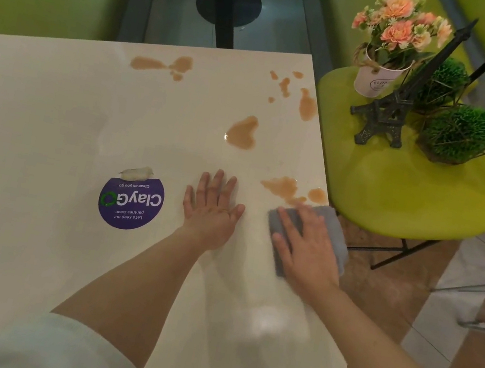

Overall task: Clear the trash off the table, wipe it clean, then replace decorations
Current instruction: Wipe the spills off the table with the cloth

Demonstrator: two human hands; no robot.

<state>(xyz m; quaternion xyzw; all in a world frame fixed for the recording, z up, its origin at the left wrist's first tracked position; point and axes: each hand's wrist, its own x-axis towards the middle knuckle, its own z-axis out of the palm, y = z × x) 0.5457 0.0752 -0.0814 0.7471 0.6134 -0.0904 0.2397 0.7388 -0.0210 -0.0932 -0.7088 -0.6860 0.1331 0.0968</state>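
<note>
Trash looks gone from the worktop (54,105), so wiping is the job now. Right hand (309,247) presses flat on a grey cloth (330,220) by the near right edge, left hand (215,203) rests open beside it. Brown spills (242,132) remain; decorations (386,112) wait on the green chair (394,197).

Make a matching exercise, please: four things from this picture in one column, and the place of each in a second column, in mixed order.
Things:
1. grey cloth
2. flower pot
3. round purple sticker
4. left hand

Places:
A. on the green chair
B. flat on the table, holding nothing
C. under the right hand
D. stuck to the tabletop, left of both hands

Pairs: 1-C, 2-A, 3-D, 4-B
</note>
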